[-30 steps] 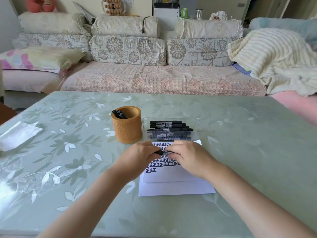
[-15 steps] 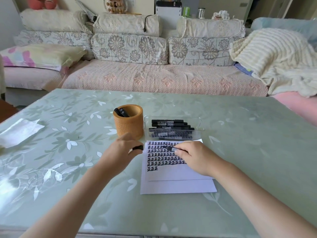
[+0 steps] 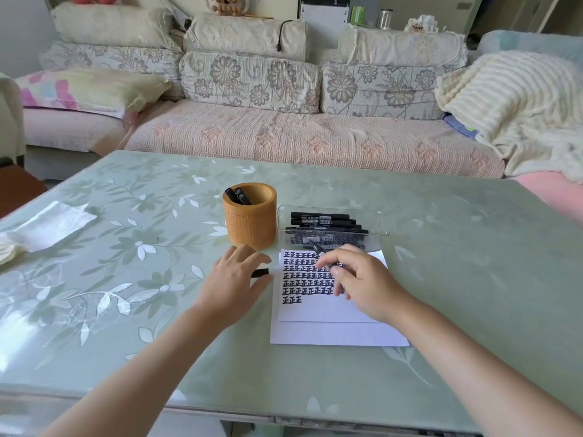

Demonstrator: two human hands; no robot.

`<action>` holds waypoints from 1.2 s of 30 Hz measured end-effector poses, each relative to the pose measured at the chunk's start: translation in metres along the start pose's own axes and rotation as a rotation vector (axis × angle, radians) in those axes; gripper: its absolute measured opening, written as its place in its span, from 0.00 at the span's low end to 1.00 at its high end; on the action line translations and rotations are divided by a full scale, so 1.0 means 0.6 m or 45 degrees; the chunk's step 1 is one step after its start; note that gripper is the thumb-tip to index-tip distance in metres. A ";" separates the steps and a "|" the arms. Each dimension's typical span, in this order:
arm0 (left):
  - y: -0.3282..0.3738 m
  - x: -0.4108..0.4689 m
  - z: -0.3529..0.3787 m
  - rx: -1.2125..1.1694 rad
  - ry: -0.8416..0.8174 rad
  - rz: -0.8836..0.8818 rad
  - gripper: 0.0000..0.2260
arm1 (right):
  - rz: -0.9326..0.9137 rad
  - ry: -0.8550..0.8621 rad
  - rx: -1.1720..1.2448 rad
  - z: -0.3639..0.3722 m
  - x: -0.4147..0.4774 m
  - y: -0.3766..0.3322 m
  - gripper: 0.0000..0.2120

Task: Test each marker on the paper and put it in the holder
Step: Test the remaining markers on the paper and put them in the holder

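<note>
White paper (image 3: pixel 331 313) lies on the table, its upper half filled with rows of black marks. My right hand (image 3: pixel 359 282) holds an uncapped black marker (image 3: pixel 321 254) over the top of the paper, the marker's end pointing up toward the tray. My left hand (image 3: pixel 235 279) rests left of the paper and pinches the black cap (image 3: pixel 260 273). A round brown holder (image 3: pixel 250 220) stands just behind my left hand with two black markers (image 3: pixel 237 196) inside. A clear tray (image 3: pixel 378 223) to its right holds several black markers (image 3: pixel 325 223).
A crumpled white tissue (image 3: pixel 47 227) lies at the table's left edge. The glass-topped table (image 3: pixel 457 279) has a green leaf pattern. A sofa (image 3: pixel 284 134) with cushions and a cream blanket (image 3: pixel 520 105) runs behind the table.
My hands were together over the paper pulling the marker apart. They have separated: the left moved left with the cap, the right keeps the uncapped marker above the paper.
</note>
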State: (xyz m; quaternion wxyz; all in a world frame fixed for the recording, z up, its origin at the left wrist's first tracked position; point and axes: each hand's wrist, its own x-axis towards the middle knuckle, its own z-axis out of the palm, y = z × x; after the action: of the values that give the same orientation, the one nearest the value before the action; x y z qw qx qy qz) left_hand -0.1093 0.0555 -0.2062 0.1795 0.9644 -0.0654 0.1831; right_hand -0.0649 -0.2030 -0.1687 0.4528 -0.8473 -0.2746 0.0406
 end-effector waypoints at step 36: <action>0.029 -0.070 -0.003 -0.196 -0.178 0.405 0.10 | 0.128 0.131 0.245 0.071 -0.021 0.021 0.14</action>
State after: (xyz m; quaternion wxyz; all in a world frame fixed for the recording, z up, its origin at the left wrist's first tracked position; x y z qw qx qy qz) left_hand -0.1520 0.0427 -0.2148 0.2166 0.9356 -0.2432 0.1363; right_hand -0.0836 -0.1834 -0.2059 0.5429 -0.8136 -0.2032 0.0459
